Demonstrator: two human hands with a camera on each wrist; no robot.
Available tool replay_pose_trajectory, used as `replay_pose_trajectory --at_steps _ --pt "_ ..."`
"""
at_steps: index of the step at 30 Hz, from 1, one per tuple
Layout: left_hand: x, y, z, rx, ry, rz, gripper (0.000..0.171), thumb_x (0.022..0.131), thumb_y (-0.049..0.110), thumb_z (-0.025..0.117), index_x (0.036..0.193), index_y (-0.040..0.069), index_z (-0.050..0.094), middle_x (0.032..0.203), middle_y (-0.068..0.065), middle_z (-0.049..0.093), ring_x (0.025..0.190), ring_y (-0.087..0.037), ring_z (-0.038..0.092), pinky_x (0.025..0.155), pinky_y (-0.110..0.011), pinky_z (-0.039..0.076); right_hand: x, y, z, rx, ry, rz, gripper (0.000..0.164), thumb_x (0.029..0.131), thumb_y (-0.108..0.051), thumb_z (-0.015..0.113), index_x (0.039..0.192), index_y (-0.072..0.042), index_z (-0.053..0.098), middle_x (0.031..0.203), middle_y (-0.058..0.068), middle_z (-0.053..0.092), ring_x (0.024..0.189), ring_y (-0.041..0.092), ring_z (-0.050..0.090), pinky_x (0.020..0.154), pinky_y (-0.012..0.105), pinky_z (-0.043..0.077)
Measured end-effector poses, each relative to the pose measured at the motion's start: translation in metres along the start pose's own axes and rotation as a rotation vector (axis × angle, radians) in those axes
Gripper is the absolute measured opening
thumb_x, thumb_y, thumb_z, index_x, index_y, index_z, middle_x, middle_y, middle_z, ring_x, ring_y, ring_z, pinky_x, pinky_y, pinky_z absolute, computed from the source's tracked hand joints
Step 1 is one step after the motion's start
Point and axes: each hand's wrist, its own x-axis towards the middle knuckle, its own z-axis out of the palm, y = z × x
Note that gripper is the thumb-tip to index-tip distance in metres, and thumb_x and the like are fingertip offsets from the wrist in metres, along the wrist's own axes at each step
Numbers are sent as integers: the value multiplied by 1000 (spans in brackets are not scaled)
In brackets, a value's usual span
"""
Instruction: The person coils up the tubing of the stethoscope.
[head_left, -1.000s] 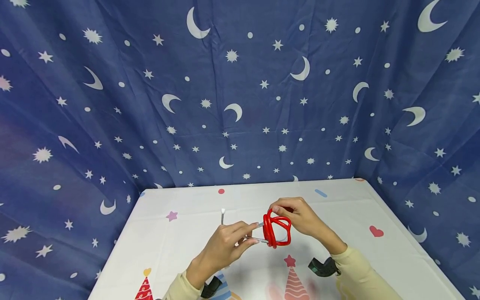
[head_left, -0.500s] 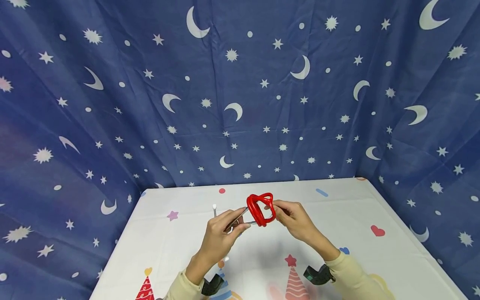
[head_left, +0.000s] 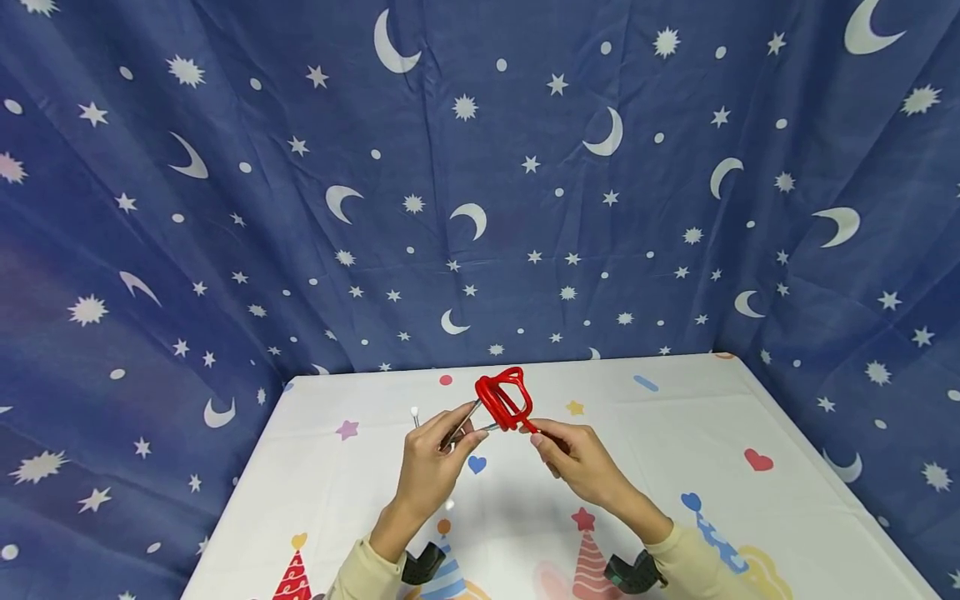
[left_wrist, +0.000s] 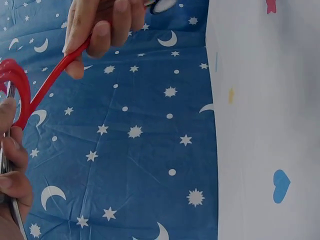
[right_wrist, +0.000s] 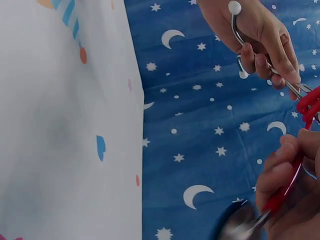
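Observation:
A stethoscope is held up between the two hands, over the table. Its red tubing [head_left: 504, 402] is wound in several loops round the end of the metal ear tubes. My left hand [head_left: 427, 467] grips these ear tubes; a white eartip [right_wrist: 234, 7] stands out past the hand in the right wrist view. To the right and a little lower, my right hand [head_left: 585, 467] pinches the tubing's free end, which runs down from the loops. Beyond that hand's fingers hangs the round metal chestpiece [right_wrist: 239, 222], blurred in the right wrist view and hidden in the head view.
A white table [head_left: 352, 500] with printed party hats, hearts and stars lies below the hands. Behind it and at both sides hangs a blue curtain [head_left: 480, 167] with moons and stars. Each wrist wears a black camera mount [head_left: 633, 573].
Both hands have moved left, and the looped tubing has risen and shifted left with them. The right hand has gone from the loops' right side to the free end below them.

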Motion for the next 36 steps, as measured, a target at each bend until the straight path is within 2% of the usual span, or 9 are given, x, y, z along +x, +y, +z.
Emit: replay_pose_trajectory --at_steps 4,7,11,15,18,25,30,32,36 --pt "0 -3 -3 15 32 -47 35 79 16 74 111 3 66 73 1 62 59 -5 49 50 -9 35 -4 -3 3 -11 -1 -67 22 93 -9 55 112 -2 63 62 -1 53 47 11 48 42 18 43" --pt "0 -5 -4 32 43 -62 36 79 17 74 111 3 66 72 1 62 59 -6 49 50 -8 34 -6 -7 4 -33 15 -117 22 92 -6 56 112 0 62 66 0 56 51 16 54 47 22 48" --pt "0 -7 -4 53 45 -65 35 79 19 74 111 5 66 73 1 62 59 -5 49 50 -8 34 -9 -7 6 -58 26 -99 24 90 -6 58 113 1 62 70 0 60 56 17 59 53 24 52" --pt "0 -8 -4 64 30 -66 35 80 21 72 110 3 66 73 1 61 59 -3 47 50 -8 33 -12 4 10 -102 27 -71 28 90 -8 59 118 -2 61 71 -1 62 58 12 60 53 21 51" --pt "-1 -9 -3 80 21 -67 35 81 21 72 110 3 66 73 1 61 59 -3 47 50 -7 33 -15 12 11 -133 27 -83 33 91 -15 59 123 -8 59 72 -5 64 59 5 59 53 19 50" --pt "-1 -9 -4 164 -15 -57 37 82 22 71 113 3 65 74 2 61 59 -3 51 52 -9 37 -20 16 9 -102 51 -189 38 91 -17 60 129 -19 54 76 -10 65 57 -3 55 54 20 48" --pt "-1 -12 -4 216 -33 -56 38 81 21 71 116 6 64 75 2 61 58 -2 49 51 -8 35 -22 10 9 -40 -7 -259 26 92 -14 57 117 -18 63 79 -8 64 58 0 56 53 19 49" --pt "-2 -13 -4 231 -40 -56 39 81 21 71 116 6 64 75 3 61 58 -2 48 51 -8 35 -22 9 8 -23 -55 -284 23 94 -11 54 114 -16 64 82 -6 64 60 1 57 52 17 49" --pt "-5 -14 -3 262 -78 -48 40 81 22 72 117 6 64 75 5 60 59 -1 48 51 -8 37 -23 7 3 -37 -181 -305 39 93 6 43 121 -14 60 93 -3 67 68 1 57 55 17 50"
